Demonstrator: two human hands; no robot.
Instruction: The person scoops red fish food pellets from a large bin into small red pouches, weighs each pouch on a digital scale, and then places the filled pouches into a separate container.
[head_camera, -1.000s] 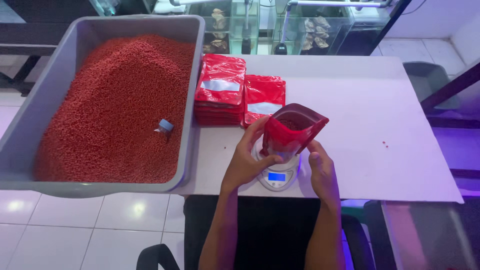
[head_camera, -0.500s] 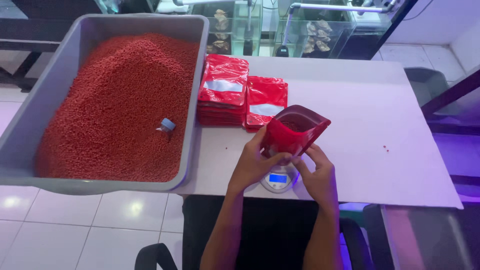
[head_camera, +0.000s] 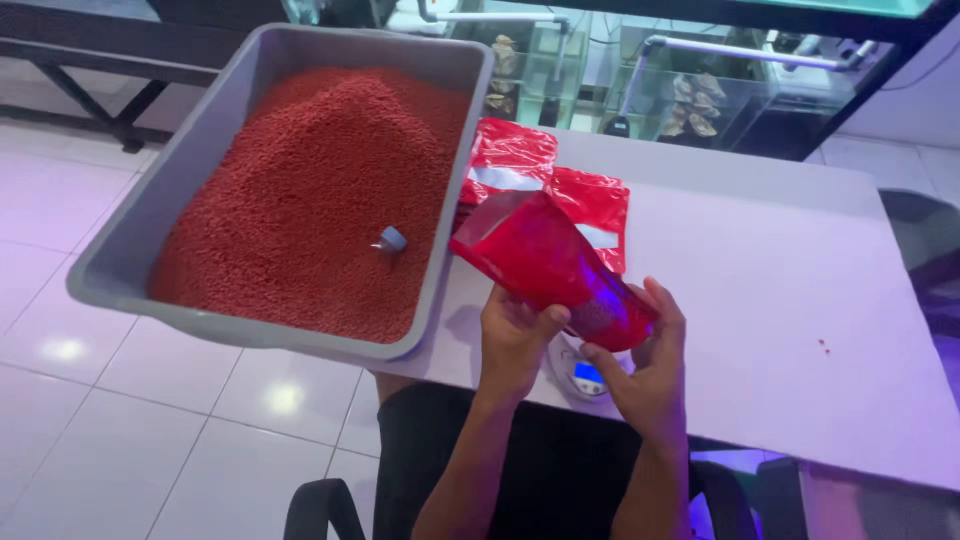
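A glossy red pouch is held in both hands, lifted off the small scale and tipped with its mouth toward the grey tub. My left hand grips its near side. My right hand cups its bottom end. The big grey tub at the left holds a heap of red pellets with a small blue scoop half buried in it. The scale's lit display shows under the pouch.
Two stacks of flat red pouches lie on the white table behind the held one. A few stray pellets lie at the right. Glass tanks stand beyond the table. White floor tiles lie at the left.
The pouch stood upright on the scale between both hands; now it is lifted and tilted left toward the tub. The view has shifted closer.
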